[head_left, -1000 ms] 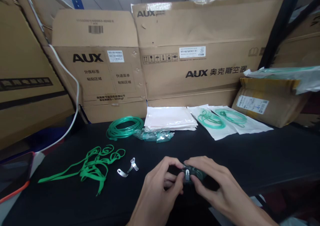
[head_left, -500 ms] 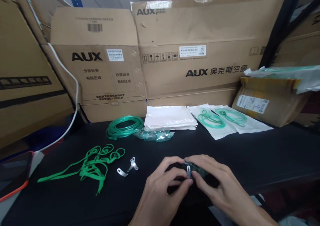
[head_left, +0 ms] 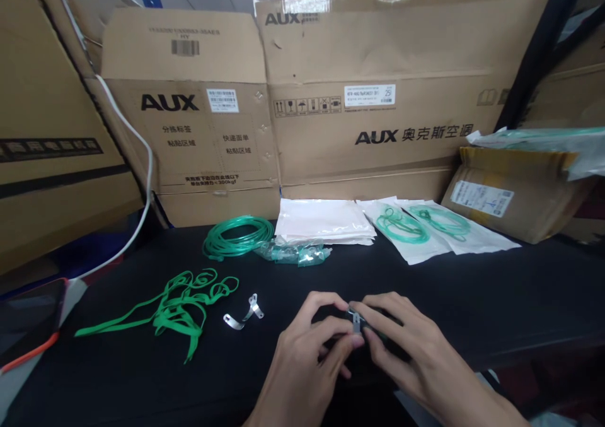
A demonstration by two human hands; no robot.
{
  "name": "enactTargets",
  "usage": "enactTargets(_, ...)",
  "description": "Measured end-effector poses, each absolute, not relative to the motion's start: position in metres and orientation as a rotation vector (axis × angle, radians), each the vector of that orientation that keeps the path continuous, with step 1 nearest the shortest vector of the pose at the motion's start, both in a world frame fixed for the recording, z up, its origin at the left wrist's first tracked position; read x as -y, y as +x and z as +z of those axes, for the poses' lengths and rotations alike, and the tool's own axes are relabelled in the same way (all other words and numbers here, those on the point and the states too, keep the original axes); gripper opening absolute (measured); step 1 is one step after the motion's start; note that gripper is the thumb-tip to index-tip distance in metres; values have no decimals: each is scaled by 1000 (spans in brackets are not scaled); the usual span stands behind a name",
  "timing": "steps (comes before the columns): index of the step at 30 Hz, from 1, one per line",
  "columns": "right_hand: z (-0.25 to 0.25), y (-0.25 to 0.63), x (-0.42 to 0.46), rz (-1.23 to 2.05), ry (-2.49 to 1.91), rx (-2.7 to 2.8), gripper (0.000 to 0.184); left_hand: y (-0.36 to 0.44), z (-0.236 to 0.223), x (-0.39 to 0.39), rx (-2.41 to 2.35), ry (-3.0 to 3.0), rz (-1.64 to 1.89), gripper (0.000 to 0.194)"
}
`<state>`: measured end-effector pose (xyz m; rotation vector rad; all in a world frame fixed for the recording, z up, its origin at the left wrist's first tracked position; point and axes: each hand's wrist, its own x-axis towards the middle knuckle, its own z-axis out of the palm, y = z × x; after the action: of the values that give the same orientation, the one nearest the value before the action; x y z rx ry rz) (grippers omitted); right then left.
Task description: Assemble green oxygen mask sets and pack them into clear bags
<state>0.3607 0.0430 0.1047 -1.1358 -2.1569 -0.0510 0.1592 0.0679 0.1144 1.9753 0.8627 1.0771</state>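
My easiest way out is rightward: from my right hand (head_left: 416,345) the black desk (head_left: 510,294) opens broadly, up to the taped carton (head_left: 534,209) at the back. Straight ahead there's a strip of bare desk, then the white packets (head_left: 326,219) and the bags of tubing (head_left: 418,255) stop me, with the tall cardboard (head_left: 312,162) walling off everything behind. To the left I get less room — the silver strips (head_left: 244,316) lie near my left hand (head_left: 307,345), and the green straps (head_left: 182,313) sprawl beyond them. A narrow lane runs between those straps and the coiled hose (head_left: 239,236). Between my hands it's tight, the fingertips crowding one small metal-tipped piece (head_left: 356,323).
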Motion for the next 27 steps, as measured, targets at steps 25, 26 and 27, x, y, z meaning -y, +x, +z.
enactTargets(25, 105, 359, -42, -17, -1056, 2071, 38, 158, 120, -66, -897, 2121, 1160, 17)
enactTargets(26, 105, 360, -42, -14, -1060, 2086, 39, 158, 120, -66, -899, 2123, 1158, 18)
enactTargets(27, 104, 360, -42, -16, -1065, 2101, 39, 158, 120, -66, -899, 2128, 1156, 18)
